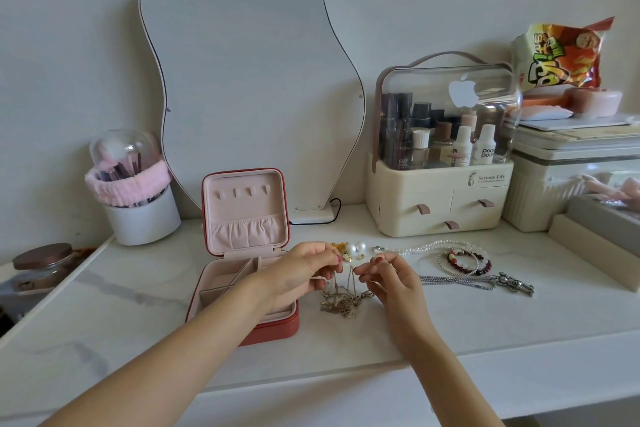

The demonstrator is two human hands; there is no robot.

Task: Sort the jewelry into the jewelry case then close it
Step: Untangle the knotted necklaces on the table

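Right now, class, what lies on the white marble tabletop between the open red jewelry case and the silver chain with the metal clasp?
In the head view, a tangled gold chain necklace, pinched by the left hand and right hand.

A white marble-look bench point(138, 315) fills the lower frame, its front edge running across the bottom. At centre left an open red jewelry case point(277, 326) sits on it, lid upright. Just right of the case lies a tangled gold chain point(343, 302); above that, small gold pieces and pearl earrings point(356, 247). Further right lie a pearl strand point(426, 247), beaded bracelets point(465, 262) and a silver chain point(485, 282). Along the back stand a white brush cup point(143, 218) at left, a wavy mirror point(249, 87) at centre, and a cream cosmetics organiser point(440, 198) at right. A beige tray point(588, 246) touches the right edge.
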